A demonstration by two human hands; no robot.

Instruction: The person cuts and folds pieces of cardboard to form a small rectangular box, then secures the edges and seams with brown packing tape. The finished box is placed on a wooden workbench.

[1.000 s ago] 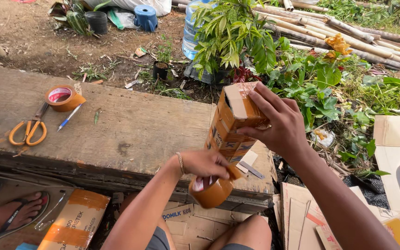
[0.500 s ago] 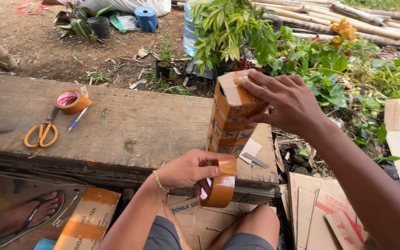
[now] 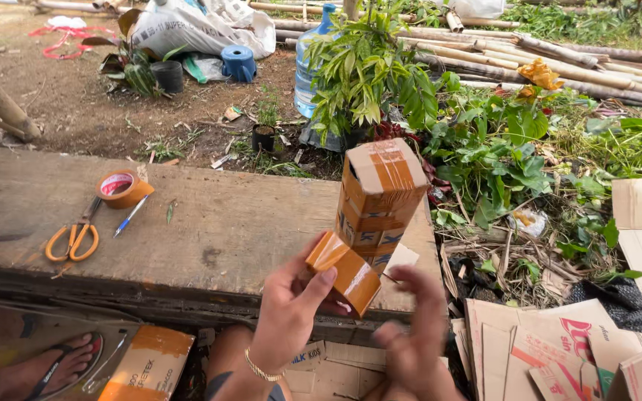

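Observation:
A tall cardboard box wrapped in brown tape stands upright on the wooden plank bench, near its right end. My left hand grips a roll of brown packing tape just in front of the box's base. My right hand is blurred, fingers spread, low and to the right of the roll, holding nothing and off the box.
A second tape roll, orange-handled scissors and a blue pen lie on the bench's left part. Flattened cardboard is piled at the right. Potted plants and a water bottle stand beyond the bench. A sandalled foot is bottom left.
My right hand has let go of the box top and dropped down near the roll. My left hand has lifted and turned the tape roll closer to the box.

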